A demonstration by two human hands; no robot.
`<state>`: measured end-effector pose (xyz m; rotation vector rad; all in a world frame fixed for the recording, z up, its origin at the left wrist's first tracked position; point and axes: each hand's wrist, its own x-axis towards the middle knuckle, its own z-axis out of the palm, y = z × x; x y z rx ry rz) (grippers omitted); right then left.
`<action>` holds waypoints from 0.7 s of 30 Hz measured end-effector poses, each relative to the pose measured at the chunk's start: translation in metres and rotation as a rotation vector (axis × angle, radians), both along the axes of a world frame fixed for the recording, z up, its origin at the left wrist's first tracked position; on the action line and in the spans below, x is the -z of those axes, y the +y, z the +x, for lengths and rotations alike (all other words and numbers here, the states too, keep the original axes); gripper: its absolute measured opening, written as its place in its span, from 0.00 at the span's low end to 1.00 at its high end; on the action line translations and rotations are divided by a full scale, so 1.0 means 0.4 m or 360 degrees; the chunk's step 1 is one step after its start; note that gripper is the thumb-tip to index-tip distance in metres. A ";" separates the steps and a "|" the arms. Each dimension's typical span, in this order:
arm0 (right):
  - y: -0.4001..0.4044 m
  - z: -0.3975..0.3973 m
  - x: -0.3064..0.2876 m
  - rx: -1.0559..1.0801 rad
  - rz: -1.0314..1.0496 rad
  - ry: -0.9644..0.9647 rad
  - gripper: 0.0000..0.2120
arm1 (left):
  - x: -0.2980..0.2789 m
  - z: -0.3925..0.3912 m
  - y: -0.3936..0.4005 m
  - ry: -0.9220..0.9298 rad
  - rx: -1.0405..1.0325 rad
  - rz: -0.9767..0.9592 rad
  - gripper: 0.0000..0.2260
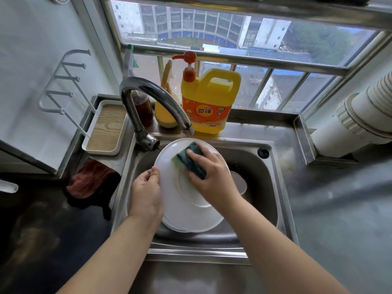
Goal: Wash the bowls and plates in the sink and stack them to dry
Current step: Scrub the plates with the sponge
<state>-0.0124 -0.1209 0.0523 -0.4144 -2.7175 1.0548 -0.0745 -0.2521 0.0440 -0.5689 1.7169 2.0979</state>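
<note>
White plate (186, 200) tilted over steel sink (273, 187), underside up. Left hand (146, 194) fingers pinching left rim; right hand (210, 175) fingers pressing green sponge (192, 161) on it. Risk: wet rim slipping under scrubbing pressure, dropping onto dish (239, 183) below, chipping.

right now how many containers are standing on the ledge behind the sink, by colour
yellow plastic detergent jug with orange pump: 1
yellow spray bottle: 1
dark brown glass bottle: 1
total: 3
</note>
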 end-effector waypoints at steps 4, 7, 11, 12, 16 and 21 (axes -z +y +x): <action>-0.055 0.064 0.030 -0.0249 -0.0067 0.0019 0.23 | 0.019 -0.016 -0.009 -0.0074 -0.0098 0.0017 0.11; -0.050 0.133 0.059 -0.0323 -0.0050 0.0056 0.22 | 0.028 -0.029 -0.022 -0.0126 -0.0205 0.0009 0.09; 0.034 0.197 0.085 -0.0118 -0.0006 0.0017 0.23 | 0.016 -0.026 -0.038 -0.0141 -0.0176 -0.0012 0.10; 0.058 0.202 0.083 -0.0033 -0.0021 -0.0015 0.24 | 0.011 -0.022 -0.039 -0.0147 -0.0155 -0.0009 0.09; 0.119 0.157 0.056 0.0242 -0.0176 -0.0101 0.26 | -0.002 -0.008 -0.033 -0.0134 -0.0063 0.0001 0.08; 0.120 0.034 0.001 0.0411 -0.0309 -0.0120 0.24 | -0.016 0.020 -0.022 0.0039 0.0190 -0.0026 0.11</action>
